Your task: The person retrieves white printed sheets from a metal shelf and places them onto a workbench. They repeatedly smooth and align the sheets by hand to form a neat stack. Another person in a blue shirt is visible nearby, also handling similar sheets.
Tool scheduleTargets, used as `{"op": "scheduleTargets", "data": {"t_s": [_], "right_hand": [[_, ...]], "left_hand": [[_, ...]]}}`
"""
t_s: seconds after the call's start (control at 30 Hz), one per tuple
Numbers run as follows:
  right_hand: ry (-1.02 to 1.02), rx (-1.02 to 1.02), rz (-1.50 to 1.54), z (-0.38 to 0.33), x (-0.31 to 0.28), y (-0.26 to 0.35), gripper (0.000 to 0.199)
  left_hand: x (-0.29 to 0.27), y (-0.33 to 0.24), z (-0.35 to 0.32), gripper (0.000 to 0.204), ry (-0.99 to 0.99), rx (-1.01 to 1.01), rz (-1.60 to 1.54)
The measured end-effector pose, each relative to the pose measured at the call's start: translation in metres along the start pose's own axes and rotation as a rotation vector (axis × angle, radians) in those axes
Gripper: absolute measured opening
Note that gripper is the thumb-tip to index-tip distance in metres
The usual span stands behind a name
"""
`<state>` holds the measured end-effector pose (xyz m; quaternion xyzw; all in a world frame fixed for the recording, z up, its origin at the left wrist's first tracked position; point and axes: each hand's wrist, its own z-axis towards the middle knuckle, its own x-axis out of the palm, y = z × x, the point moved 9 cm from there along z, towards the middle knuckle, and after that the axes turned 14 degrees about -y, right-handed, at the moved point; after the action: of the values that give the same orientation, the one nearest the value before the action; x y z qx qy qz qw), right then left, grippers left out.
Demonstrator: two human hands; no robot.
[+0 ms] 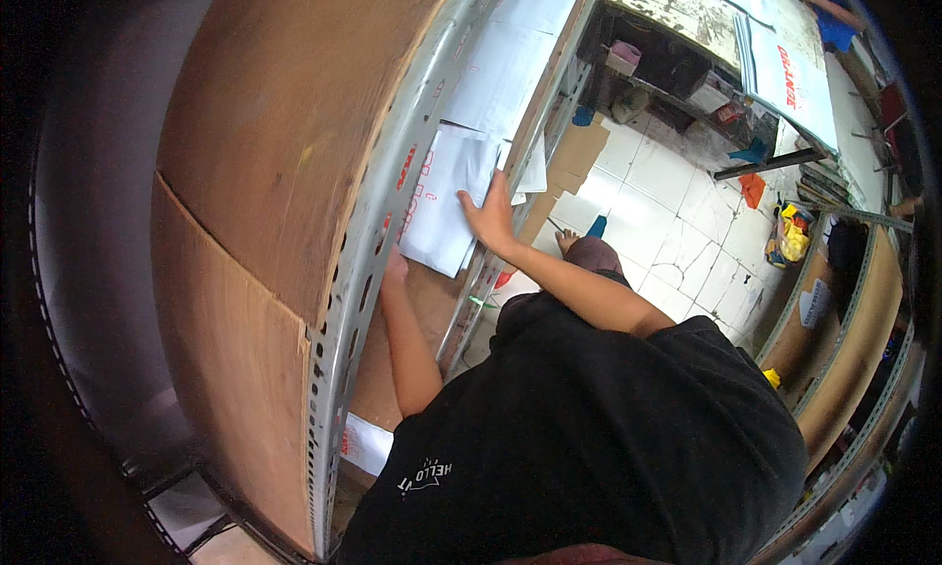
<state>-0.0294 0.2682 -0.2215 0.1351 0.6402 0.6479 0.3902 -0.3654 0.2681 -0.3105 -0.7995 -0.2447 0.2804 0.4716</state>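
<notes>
Two hands at a metal shelf

Right hand (pixel 491 215) lies flat, fingers spread, on white plastic bags (pixel 446 197) stacked near the shelf (pixel 358 270) front edge. Left hand (pixel 394 268) reaches under the front rail; grip cannot be told.

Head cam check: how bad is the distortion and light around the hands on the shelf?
Head view: strong fisheye bend, the metal shelf rail curves; black rim at left. Right hand on the white sheets is well lit; left hand sits shadowed under the rail.
</notes>
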Motion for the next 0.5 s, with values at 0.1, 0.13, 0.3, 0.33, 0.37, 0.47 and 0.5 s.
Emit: {"op": "scheduleTargets", "data": {"t_s": [0.1, 0.13, 0.3, 0.33, 0.37, 0.47, 0.5], "right_hand": [[-0.034, 0.122, -0.017, -0.022, -0.033, -0.001, 0.078], [0.096, 0.312, 0.046, -0.036, -0.026, -0.025, 0.087], [0.424, 0.886, 0.448, -0.104, -0.025, -0.083, 0.076], [0.483, 0.921, 0.523, -0.107, -0.032, -0.073, 0.069], [0.394, 0.917, 0.433, -0.109, -0.045, -0.065, 0.052], [0.388, 0.729, 0.206, -0.086, -0.055, -0.072, 0.054], [0.387, 0.663, 0.200, -0.077, -0.055, -0.070, 0.054]], "left_hand": [[-0.043, 0.058, 0.009, 0.040, 0.105, -0.090, -0.104], [-0.057, 0.081, 0.010, 0.040, 0.159, -0.147, -0.139], [-0.051, 0.070, -0.101, 0.056, 0.061, -0.180, -0.286], [-0.049, 0.055, -0.142, 0.055, -0.019, -0.272, -0.345], [-0.058, 0.072, -0.135, 0.051, 0.034, -0.227, -0.307], [-0.047, 0.069, -0.129, 0.048, 0.116, -0.321, -0.457], [-0.044, 0.060, -0.119, 0.048, 0.149, -0.271, -0.455]]}}
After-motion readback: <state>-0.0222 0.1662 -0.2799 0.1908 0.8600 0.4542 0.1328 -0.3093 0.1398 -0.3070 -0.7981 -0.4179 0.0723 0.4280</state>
